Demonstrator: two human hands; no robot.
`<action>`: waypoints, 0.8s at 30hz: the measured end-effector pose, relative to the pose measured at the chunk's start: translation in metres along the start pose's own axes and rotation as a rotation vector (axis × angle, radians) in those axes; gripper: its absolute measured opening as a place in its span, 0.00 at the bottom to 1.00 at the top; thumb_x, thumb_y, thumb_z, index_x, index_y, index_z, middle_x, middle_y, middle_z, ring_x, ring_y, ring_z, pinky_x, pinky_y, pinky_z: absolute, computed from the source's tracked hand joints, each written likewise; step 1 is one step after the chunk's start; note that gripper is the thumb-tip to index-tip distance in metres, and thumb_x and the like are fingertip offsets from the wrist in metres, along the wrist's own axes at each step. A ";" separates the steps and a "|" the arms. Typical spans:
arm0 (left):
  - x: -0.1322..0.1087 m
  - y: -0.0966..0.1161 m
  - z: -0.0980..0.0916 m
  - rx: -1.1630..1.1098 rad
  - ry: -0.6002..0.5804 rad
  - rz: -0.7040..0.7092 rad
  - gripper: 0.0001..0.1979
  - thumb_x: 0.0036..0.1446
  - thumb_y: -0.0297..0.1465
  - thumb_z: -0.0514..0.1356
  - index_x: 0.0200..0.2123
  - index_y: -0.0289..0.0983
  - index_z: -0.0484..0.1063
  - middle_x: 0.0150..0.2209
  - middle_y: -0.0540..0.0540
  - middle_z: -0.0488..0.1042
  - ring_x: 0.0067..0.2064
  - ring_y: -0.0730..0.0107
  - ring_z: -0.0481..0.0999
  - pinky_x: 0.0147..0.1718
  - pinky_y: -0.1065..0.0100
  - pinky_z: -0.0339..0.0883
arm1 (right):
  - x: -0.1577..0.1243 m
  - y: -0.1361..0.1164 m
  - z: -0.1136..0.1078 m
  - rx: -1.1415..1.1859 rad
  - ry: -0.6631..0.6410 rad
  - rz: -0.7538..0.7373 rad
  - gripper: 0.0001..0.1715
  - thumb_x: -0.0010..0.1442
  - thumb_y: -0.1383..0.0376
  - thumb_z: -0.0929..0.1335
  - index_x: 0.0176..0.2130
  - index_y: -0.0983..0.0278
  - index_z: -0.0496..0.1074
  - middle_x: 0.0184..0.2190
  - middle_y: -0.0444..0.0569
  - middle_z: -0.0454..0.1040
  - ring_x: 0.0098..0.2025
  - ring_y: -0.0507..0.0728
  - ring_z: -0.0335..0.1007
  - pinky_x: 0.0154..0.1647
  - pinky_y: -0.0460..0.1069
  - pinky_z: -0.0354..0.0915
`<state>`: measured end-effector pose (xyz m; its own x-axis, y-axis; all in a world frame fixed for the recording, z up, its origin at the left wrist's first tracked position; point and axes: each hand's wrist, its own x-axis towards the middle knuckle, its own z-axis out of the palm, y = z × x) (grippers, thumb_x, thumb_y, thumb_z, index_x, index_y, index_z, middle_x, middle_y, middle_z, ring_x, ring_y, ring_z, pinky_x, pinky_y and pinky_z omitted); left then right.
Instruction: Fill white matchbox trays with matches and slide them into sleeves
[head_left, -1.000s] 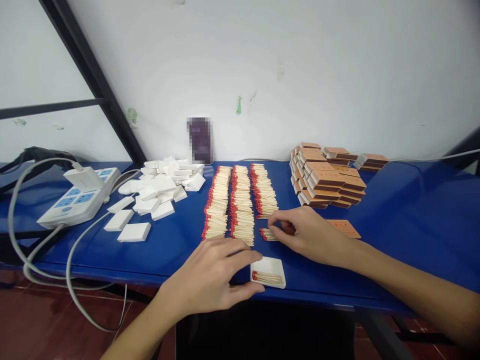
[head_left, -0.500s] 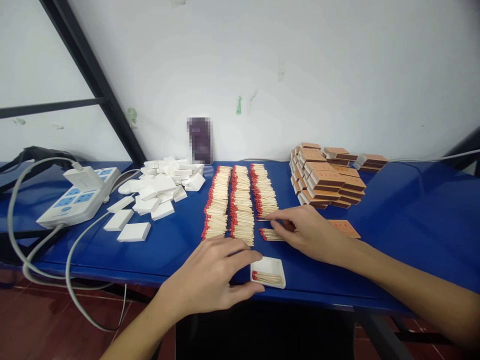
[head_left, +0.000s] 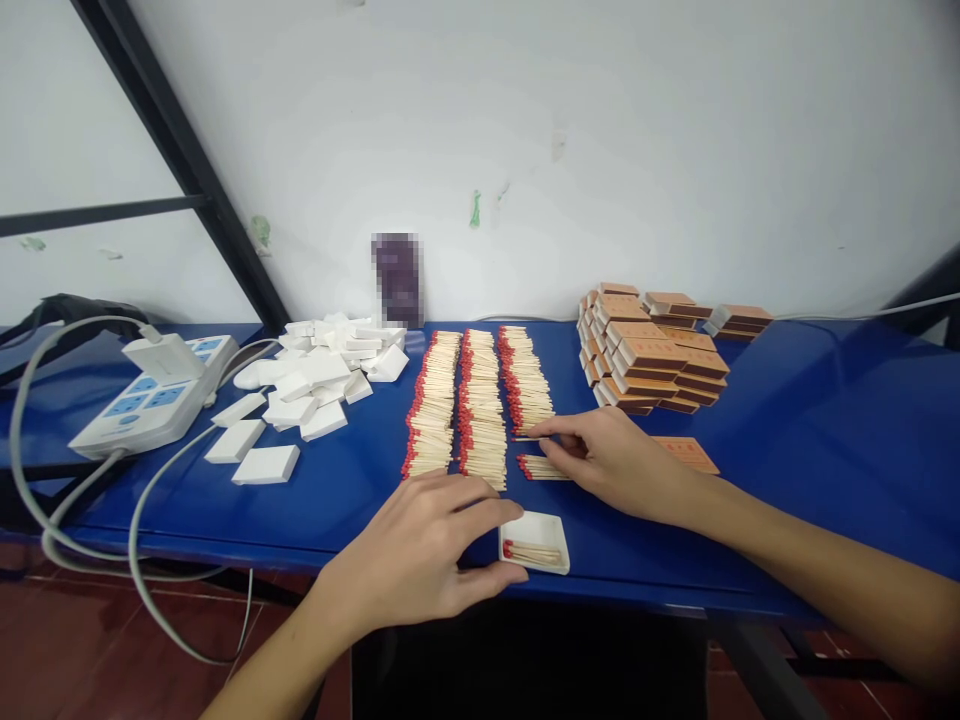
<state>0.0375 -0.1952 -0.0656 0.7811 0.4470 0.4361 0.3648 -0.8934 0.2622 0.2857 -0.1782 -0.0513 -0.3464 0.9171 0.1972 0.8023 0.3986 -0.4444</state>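
My left hand (head_left: 439,555) grips the left end of a small white tray (head_left: 551,527) between thumb and index finger, near the table's front edge. Several red-tipped matches (head_left: 534,552) lie in the tray. My right hand (head_left: 619,462) is over the near end of the right match row (head_left: 527,385), thumb and index finger close together by a single match (head_left: 531,438); whether they grip it is too small to tell. Just below them lies a small group of matches (head_left: 534,467). Two more long rows of matches, a middle one (head_left: 482,410) and a left one (head_left: 435,405), lie alongside.
White boxes (head_left: 319,370) are heaped at the left, beside a power strip (head_left: 154,395) with cables. Orange matchboxes (head_left: 649,350) are stacked at the right. A flat orange piece (head_left: 686,454) lies behind my right wrist. A dark, blurred-out object (head_left: 398,280) leans on the wall.
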 end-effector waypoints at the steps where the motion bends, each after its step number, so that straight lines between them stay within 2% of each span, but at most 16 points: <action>1: 0.000 0.000 0.000 -0.001 0.001 0.003 0.15 0.61 0.38 0.66 0.48 0.36 0.74 0.41 0.45 0.79 0.39 0.60 0.80 0.38 0.60 0.71 | 0.000 0.000 0.000 0.008 0.002 0.002 0.20 0.64 0.65 0.62 0.46 0.63 0.81 0.20 0.42 0.73 0.21 0.51 0.61 0.25 0.46 0.55; 5: 0.001 0.001 0.000 -0.003 0.001 0.003 0.15 0.61 0.37 0.66 0.48 0.36 0.74 0.41 0.45 0.79 0.38 0.60 0.80 0.37 0.60 0.71 | 0.001 0.001 0.000 0.028 -0.005 0.011 0.18 0.63 0.66 0.63 0.42 0.63 0.82 0.20 0.42 0.71 0.22 0.51 0.60 0.25 0.46 0.54; 10: 0.001 0.000 0.000 -0.004 0.000 0.002 0.16 0.60 0.37 0.67 0.48 0.36 0.74 0.41 0.45 0.79 0.39 0.59 0.80 0.38 0.60 0.71 | 0.000 0.001 0.001 0.018 -0.024 0.020 0.20 0.64 0.65 0.62 0.47 0.62 0.81 0.20 0.41 0.70 0.22 0.51 0.59 0.25 0.46 0.53; 24: -0.001 0.000 0.000 0.011 -0.001 0.002 0.15 0.63 0.40 0.64 0.48 0.37 0.74 0.41 0.45 0.79 0.39 0.60 0.80 0.38 0.61 0.72 | -0.002 -0.001 0.001 -0.068 -0.043 0.003 0.20 0.64 0.66 0.63 0.50 0.59 0.80 0.24 0.43 0.78 0.23 0.52 0.67 0.27 0.46 0.57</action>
<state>0.0368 -0.1955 -0.0656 0.7825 0.4449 0.4355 0.3689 -0.8948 0.2513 0.2850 -0.1802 -0.0526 -0.3638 0.9181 0.1575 0.8340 0.3963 -0.3839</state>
